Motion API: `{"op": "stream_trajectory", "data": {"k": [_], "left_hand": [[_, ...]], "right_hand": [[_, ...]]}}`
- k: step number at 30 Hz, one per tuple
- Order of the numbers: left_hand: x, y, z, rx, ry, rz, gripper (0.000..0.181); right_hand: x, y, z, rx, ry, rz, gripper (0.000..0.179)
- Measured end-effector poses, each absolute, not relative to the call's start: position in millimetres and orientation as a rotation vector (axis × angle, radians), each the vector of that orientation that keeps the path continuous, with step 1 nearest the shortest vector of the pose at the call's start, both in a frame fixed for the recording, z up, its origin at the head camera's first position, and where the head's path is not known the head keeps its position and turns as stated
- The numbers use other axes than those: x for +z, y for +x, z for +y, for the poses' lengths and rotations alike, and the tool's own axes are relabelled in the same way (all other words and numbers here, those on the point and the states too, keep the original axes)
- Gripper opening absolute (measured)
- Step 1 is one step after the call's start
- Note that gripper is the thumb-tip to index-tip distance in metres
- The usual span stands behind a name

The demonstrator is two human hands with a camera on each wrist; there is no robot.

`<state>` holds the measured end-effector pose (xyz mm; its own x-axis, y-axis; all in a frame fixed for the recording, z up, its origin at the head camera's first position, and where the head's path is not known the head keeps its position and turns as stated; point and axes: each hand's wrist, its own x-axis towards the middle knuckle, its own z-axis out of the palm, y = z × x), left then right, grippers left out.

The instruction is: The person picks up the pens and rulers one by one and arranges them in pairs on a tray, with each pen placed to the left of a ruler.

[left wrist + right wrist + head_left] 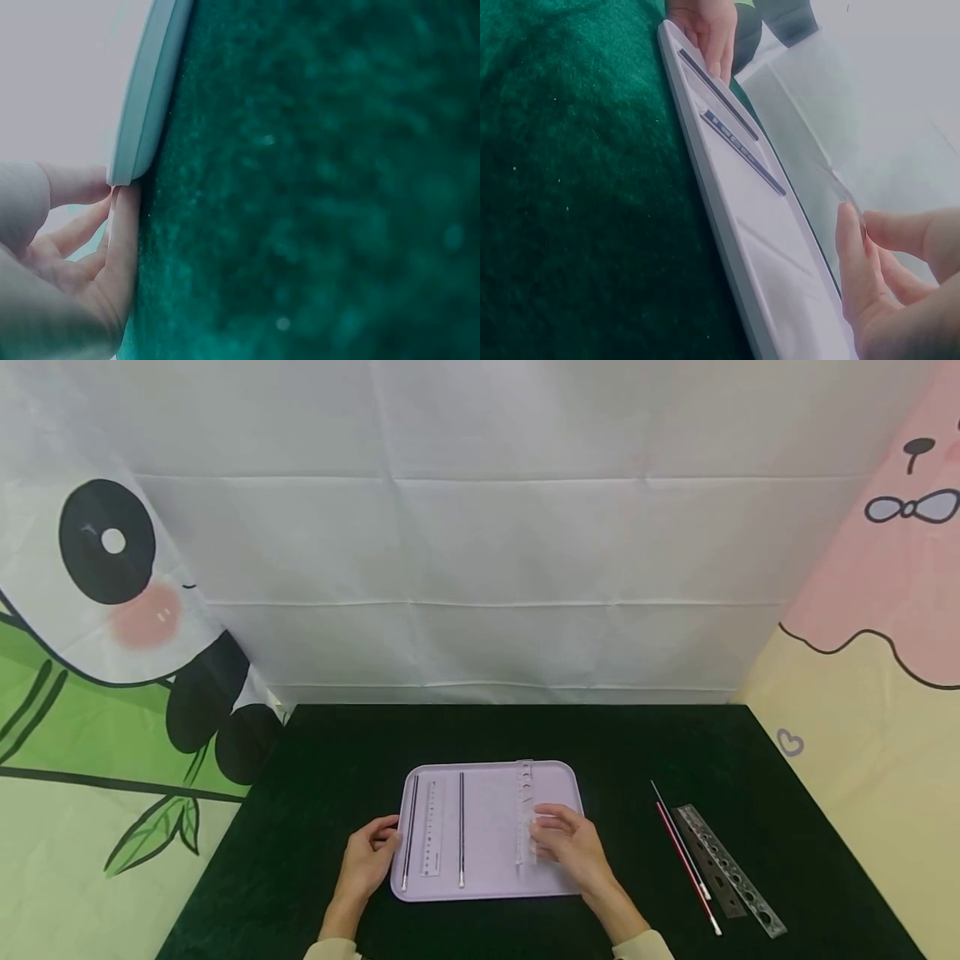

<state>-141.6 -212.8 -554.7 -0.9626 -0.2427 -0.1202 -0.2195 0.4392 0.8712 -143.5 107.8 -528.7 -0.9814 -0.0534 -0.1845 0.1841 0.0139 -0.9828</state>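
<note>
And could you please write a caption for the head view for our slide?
Left hand gripping a lilac rectangular tray, right hand holding a transparent plastic ruler over it.

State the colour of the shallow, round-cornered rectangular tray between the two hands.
Pale lilac; the tray shows its colour best in the head view.

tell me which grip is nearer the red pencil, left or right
Right. The right grip holds the clear ruler over the right side of the tray, left of the red pencil; the left grip is farther, at the tray's left edge.
</note>
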Motion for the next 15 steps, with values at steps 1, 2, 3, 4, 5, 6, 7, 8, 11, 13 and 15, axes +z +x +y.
{"op": "stream_trajectory", "data": {"k": [1,2,3,4,5,6,7,8,11,13,15], "left_hand": [[-554.9,-141.5,-212.8,-1.601,0.431,-2.647,0.034],[-555.0,-141.6,-212.8,-1.603,0.437,-2.648,0.034],[-555.2,-141.7,-212.9,-1.605,0.442,-2.650,0.034],[-555.5,-141.8,-213.0,-1.608,0.447,-2.650,0.034],[-555.7,-141.9,-213.3,-1.607,0.446,-2.651,0.034],[-555.6,-141.8,-213.5,-1.606,0.445,-2.650,0.034],[-555.9,-141.9,-213.8,-1.603,0.441,-2.650,0.034],[-556.1,-142.0,-214.0,-1.600,0.436,-2.650,0.034],[-557.1,-142.3,-213.8,-1.599,0.428,-2.649,0.034],[-557.0,-142.2,-213.6,-1.602,0.424,-2.649,0.034],[-556.3,-141.9,-213.7,-1.608,0.424,-2.648,0.034]], "right_hand": [[-529.4,-143.6,106.7,-2.091,0.136,2.105,0.043],[-530.3,-143.7,105.7,-2.091,0.135,2.103,0.043],[-531.1,-143.9,104.7,-2.091,0.135,2.100,0.043],[-531.9,-144.2,103.7,-2.092,0.132,2.099,0.042],[-532.6,-144.6,102.7,-2.094,0.130,2.095,0.042],[-533.2,-145.0,101.9,-2.092,0.127,2.096,0.042],[-533.6,-145.5,101.1,-2.091,0.124,2.095,0.042],[-534.2,-146.2,100.3,-2.090,0.122,2.094,0.042],[-535.5,-147.8,98.5,-2.089,0.117,2.091,0.041],[-536.0,-148.5,97.2,-2.085,0.109,2.095,0.041],[-536.8,-148.9,95.7,-2.080,0.091,2.099,0.040]]}}
